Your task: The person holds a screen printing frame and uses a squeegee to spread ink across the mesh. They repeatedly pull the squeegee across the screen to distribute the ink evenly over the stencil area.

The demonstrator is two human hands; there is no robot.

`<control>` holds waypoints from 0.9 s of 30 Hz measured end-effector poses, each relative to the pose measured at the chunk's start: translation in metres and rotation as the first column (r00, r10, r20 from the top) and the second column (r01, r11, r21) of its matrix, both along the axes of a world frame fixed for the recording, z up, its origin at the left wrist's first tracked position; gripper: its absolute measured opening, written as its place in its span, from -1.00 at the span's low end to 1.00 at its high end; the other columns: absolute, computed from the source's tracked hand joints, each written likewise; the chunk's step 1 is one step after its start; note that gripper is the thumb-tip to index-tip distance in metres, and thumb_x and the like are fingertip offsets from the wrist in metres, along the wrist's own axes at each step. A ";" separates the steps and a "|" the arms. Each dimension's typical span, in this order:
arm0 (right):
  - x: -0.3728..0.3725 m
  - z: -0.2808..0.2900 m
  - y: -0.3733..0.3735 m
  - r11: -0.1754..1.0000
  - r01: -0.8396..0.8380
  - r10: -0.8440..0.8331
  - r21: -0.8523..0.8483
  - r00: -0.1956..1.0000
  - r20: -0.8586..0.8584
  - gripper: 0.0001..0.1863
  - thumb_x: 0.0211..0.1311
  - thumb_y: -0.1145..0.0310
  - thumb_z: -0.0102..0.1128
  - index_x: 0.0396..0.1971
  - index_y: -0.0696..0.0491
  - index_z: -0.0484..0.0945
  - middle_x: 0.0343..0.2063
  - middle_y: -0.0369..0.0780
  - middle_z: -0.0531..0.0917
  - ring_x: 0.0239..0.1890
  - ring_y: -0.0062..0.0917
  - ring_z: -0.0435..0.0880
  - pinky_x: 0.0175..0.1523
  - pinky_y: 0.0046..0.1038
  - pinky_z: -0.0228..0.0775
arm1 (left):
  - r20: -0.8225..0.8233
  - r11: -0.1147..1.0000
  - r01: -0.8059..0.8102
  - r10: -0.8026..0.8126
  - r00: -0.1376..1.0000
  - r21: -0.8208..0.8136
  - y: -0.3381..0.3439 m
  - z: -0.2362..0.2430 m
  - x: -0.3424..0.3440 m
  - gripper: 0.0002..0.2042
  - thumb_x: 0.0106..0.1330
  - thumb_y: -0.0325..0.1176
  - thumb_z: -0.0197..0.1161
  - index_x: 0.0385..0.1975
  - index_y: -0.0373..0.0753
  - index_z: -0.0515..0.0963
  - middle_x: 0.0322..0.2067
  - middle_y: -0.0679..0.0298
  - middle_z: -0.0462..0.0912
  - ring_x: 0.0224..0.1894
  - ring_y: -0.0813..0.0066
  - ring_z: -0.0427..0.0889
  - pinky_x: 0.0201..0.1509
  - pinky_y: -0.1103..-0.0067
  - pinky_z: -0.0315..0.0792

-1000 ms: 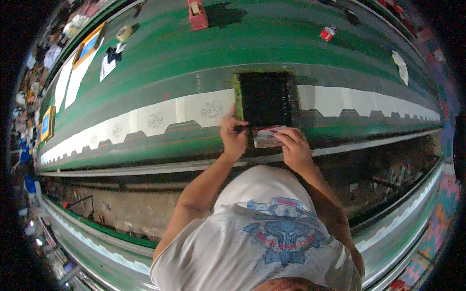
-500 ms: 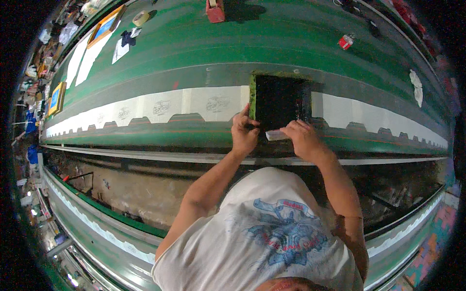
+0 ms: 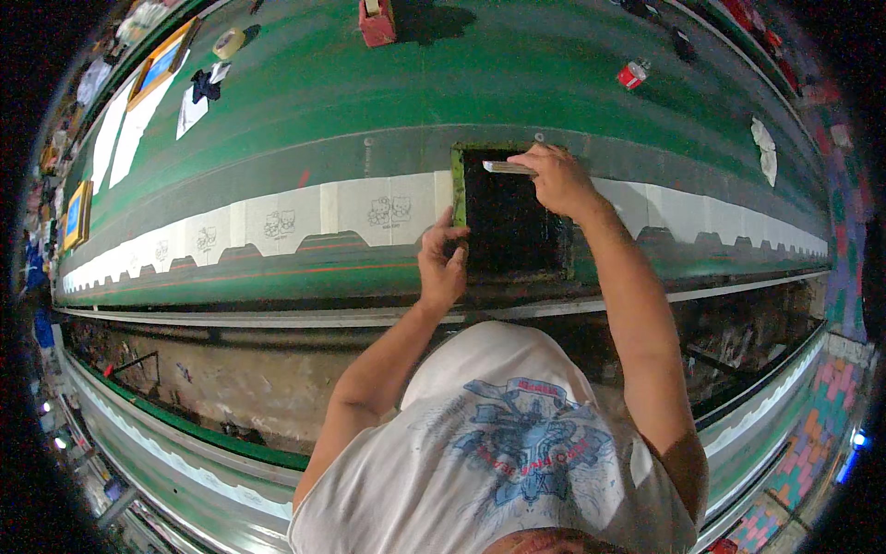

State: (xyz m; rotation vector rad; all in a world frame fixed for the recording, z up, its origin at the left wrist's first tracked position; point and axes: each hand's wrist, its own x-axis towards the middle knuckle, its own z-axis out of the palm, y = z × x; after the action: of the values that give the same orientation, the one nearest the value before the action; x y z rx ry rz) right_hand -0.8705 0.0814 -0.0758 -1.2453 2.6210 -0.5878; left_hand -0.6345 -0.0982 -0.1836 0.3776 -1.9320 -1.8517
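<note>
A screen-printing frame (image 3: pixel 459 189) with a greenish left edge and a dark mesh lies across a row of white cut pieces (image 3: pixel 346 220). My left hand (image 3: pixel 443 263) grips the frame's near left side, its index finger laid along the edge and the other fingers curled. Over the far end of the mesh, my right hand (image 3: pixel 558 177) is closed around a pale, flat squeegee (image 3: pixel 507 168). The squeegee's left end sticks out from my fingers; the rest is hidden. Black line drawings of cartoon figures (image 3: pixel 389 211) show on several pieces left of the frame.
The long green table (image 3: pixel 305 120) carries a red tape dispenser (image 3: pixel 377 26), a tape roll (image 3: pixel 229 42), a red-and-white container (image 3: pixel 632 74), a crumpled white cloth (image 3: pixel 764 152) and a wooden frame (image 3: pixel 76 217). A pale rail (image 3: pixel 277 319) edges its near side.
My right hand has pushed the squeegee from the near end of the mesh to its far end. My left hand stays at the frame. The whole view has shifted slightly.
</note>
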 end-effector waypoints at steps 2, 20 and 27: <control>0.016 -0.005 0.004 0.999 0.005 -0.005 -0.045 1.000 0.015 -0.45 0.27 0.67 0.12 0.23 0.03 0.74 0.04 -0.06 0.73 0.17 -0.01 0.69 0.36 -0.03 0.52 | 0.018 1.000 0.018 -0.019 1.000 0.013 -0.003 0.006 0.001 -0.61 0.23 -0.78 0.24 0.02 -0.28 0.68 0.52 -0.23 0.47 0.56 0.03 0.48 0.59 0.31 0.31; 0.175 0.003 0.064 0.992 0.007 0.001 -0.128 0.998 0.062 -0.47 0.19 0.60 0.30 0.21 0.06 0.73 0.16 -0.16 0.69 0.21 -0.13 0.63 0.39 -0.08 0.51 | 0.107 0.911 -0.009 0.059 0.993 -0.412 0.008 0.015 -0.003 -0.58 0.02 -0.65 0.44 -0.06 -0.18 0.80 0.51 -0.01 0.56 0.34 -0.10 0.57 0.48 0.20 0.43; 0.167 -0.012 0.116 0.961 0.001 -0.013 -0.278 0.999 -0.042 -0.55 0.25 0.56 0.31 0.16 0.02 0.74 0.14 -0.18 0.69 0.25 -0.15 0.65 0.41 -0.12 0.52 | 0.058 0.888 -0.004 0.034 0.998 -0.460 0.029 0.043 -0.011 -0.62 0.01 -0.71 0.35 -0.15 -0.19 0.78 0.50 -0.09 0.56 0.45 -0.08 0.54 0.53 0.21 0.39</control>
State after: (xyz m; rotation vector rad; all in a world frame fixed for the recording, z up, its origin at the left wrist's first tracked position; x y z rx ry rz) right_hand -0.7033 0.1972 -0.0881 -1.3365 2.6473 -0.9698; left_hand -0.6453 -0.0689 -0.1411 0.3002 -2.3175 -1.3157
